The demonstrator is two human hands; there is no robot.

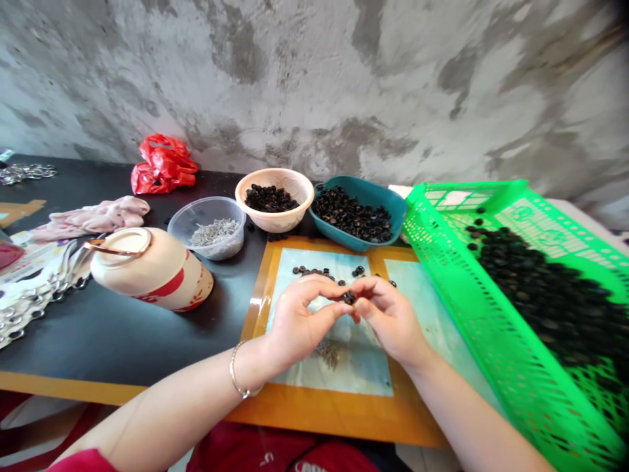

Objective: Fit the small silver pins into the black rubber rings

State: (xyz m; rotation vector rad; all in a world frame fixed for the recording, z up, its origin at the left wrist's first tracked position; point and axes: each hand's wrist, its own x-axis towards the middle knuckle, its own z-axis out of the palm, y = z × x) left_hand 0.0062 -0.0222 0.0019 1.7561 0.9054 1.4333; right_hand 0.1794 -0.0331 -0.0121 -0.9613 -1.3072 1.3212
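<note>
Black piece (348,297) | pinched between both hands (299,318) | above pale-blue sheet (361,375)

Bright, even light; source direction hard to tell. White glare on the amber tape (260,308) between 7 and 8 o'clock, highlights on the red plastic bag (164,164) at 10. Dark vignette in the corner at 2. Wide-angle stretch outward: green basket (484,314) at 4 goes soft, white bottle (152,272) at 9 leans. Left hand (302,314) and right hand (390,318) fairly crisp; black part (348,297) near centre loses detail.
</note>
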